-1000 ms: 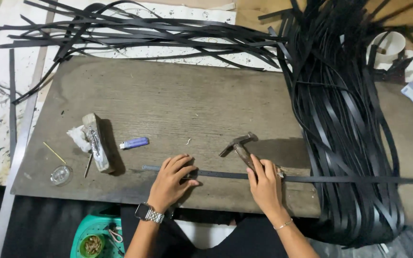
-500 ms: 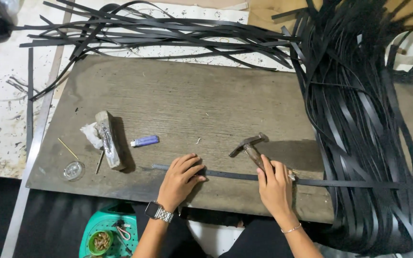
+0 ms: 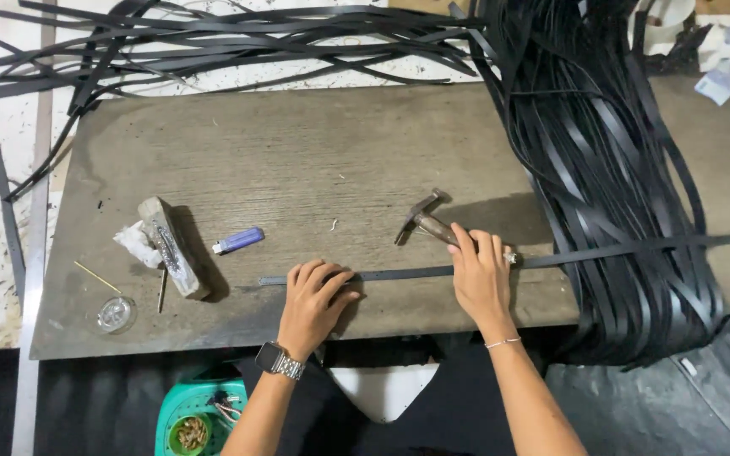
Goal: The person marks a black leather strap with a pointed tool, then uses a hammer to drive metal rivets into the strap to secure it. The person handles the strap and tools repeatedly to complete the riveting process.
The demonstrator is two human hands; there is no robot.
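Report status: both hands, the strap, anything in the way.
Left hand pressing black strap flat on board. Right hand on strap, gripping hammer. Nothing blocking; lighter and strap pile lie apart.

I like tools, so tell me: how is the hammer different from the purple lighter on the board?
The hammer has a dark metal head and a wooden-looking handle; the lighter is purple with a pale metal tip. The hammer is larger than the lighter. The right hand covers the end of the hammer's handle; the lighter lies alone, untouched. Both lie flat and slanted on the wooden board.
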